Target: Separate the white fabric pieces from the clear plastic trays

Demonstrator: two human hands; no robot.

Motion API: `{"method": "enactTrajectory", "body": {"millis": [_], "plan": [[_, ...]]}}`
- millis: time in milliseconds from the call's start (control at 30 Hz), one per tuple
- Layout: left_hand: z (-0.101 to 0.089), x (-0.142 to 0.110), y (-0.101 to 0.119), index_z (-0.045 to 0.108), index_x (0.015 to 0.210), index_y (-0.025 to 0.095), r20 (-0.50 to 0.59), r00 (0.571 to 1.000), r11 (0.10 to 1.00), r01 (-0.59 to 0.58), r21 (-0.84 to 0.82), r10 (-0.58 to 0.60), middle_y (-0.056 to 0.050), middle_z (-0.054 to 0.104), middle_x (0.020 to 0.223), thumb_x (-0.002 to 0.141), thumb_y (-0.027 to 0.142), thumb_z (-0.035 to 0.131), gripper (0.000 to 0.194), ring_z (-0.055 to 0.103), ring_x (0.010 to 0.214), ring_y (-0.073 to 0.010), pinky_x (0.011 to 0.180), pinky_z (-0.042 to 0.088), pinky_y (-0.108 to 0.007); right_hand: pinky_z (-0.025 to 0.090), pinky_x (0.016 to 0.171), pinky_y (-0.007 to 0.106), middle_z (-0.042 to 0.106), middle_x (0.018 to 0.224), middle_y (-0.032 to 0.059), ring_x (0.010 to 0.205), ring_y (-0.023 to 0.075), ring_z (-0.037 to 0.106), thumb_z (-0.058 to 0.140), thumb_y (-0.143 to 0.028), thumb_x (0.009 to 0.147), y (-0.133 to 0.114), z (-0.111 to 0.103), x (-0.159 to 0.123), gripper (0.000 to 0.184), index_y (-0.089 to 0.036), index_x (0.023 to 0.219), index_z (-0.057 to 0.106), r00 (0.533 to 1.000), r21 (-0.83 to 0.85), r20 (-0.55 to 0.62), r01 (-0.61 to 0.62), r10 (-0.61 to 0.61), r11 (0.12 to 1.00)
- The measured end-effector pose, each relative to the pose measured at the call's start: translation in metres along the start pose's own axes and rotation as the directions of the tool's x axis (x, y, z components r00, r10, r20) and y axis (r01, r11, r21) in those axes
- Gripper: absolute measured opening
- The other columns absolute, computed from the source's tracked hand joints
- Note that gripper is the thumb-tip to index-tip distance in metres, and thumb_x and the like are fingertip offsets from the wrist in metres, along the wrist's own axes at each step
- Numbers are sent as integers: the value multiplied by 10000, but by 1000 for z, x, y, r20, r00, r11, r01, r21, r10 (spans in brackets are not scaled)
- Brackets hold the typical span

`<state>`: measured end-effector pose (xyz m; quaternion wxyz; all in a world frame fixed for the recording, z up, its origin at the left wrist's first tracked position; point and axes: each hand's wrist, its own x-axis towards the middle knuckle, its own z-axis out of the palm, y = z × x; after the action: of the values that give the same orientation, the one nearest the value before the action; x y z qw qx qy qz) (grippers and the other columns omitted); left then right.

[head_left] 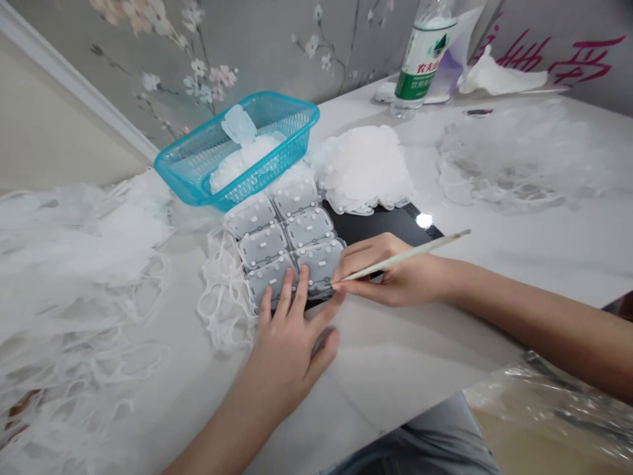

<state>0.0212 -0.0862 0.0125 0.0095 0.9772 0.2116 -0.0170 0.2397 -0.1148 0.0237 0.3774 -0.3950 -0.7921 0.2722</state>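
My right hand (383,270) grips a thin pale stick (420,251), slim like a brush or pen, its lower tip at the near right edge of a sheet of grey translucent pieces (316,264). These pieces lie in two columns on a black flat board (376,227), each with small white dots and a short white bar. My left hand (291,336) rests palm down with fingers spread, fingertips on the nearest pieces. Its index finger reaches close to the stick's tip. What the tip touches is hidden by my fingers.
A blue plastic basket (291,148) with white pieces stands behind the board, beside a pile of white sheets (368,165). White cut-out webbing (74,264) covers the left side. A water bottle (420,66) and clear film scraps (514,165) are at the back right.
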Motion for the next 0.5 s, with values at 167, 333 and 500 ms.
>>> {"method": "enactTrajectory", "body": {"millis": [167,333,500], "plan": [[3,-1,-1,210,1432,340,-1,1000,1000,15,-7,-15,-210,199,1486,918,316,369,539,180,1357,-382,971,298,-608,440,597,210,642,734,73,648,113,564,539,-132,860,2,7,0,130,-101,770,628,997,47,-84,2,2,999],[4,-2,0,213,1429,353,-1,1000,999,31,-31,-31,-196,208,1487,924,362,352,524,161,1363,-369,985,289,-601,452,617,213,646,740,76,658,117,577,533,-119,858,1,11,2,124,-105,772,621,994,57,-110,12,-6,998],[3,-1,1,258,1415,357,-3,999,998,39,-47,-39,-191,210,1488,925,395,342,499,183,1359,-365,981,296,-603,438,616,217,629,710,59,648,117,571,503,-120,869,1,15,2,162,-114,749,611,996,-11,-87,-18,17,1000]]}}
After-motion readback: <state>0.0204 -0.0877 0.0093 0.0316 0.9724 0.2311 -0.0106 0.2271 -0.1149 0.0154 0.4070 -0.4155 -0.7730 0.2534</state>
